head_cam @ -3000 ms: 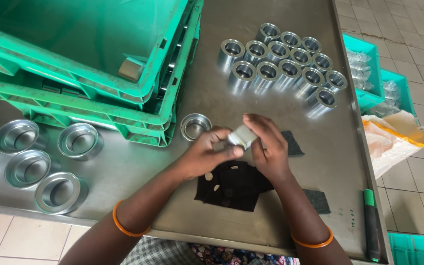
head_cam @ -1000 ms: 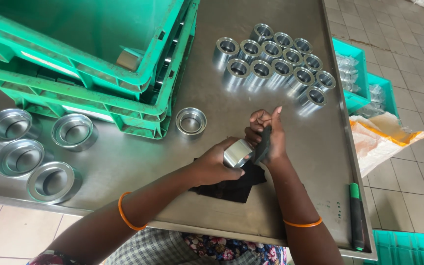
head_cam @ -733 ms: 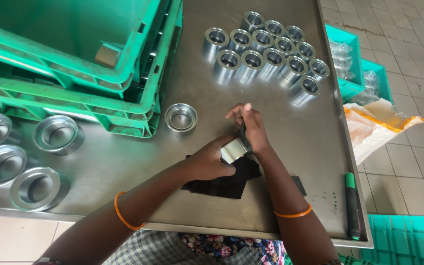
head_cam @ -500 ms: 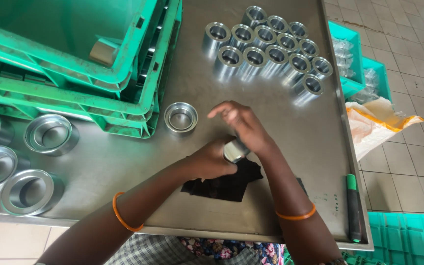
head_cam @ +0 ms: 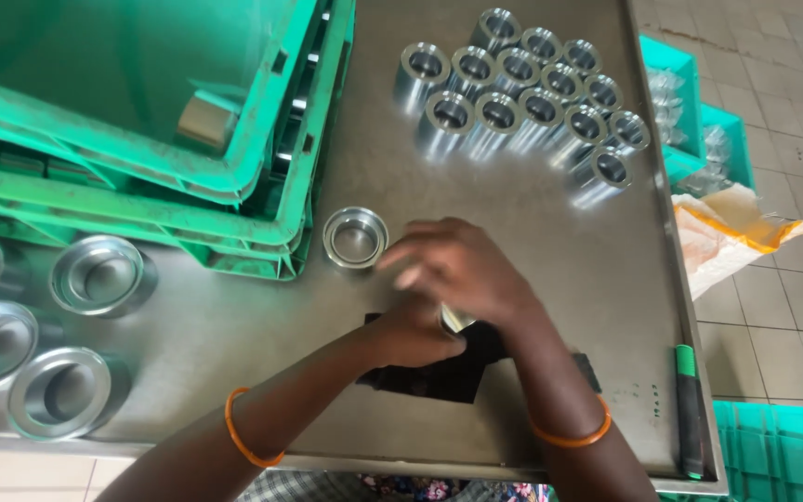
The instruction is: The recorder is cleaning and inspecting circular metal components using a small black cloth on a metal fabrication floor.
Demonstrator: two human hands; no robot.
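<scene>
1. steel worktable point(head_cam: 234, 335) with green plastic crates point(head_cam: 141, 139) at the back.
2. left hand point(head_cam: 415, 333) grips a small shiny metal cylinder point(head_cam: 453, 321) over the black cloth point(head_cam: 429, 376).
3. right hand point(head_cam: 467, 270) lies across the top, fingers loosely spread, nearer the shallow metal ring point(head_cam: 355, 238).

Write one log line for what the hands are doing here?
left hand: grips small metal part | right hand: over the part, fingers spread | under: black cloth | near: metal ring, steel table

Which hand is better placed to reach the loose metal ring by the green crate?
Probably the right hand: its fingers stretch toward the metal ring, almost beside it. The left hand sits lower, gripping a small metal part over the black cloth, so it looks occupied.
</scene>
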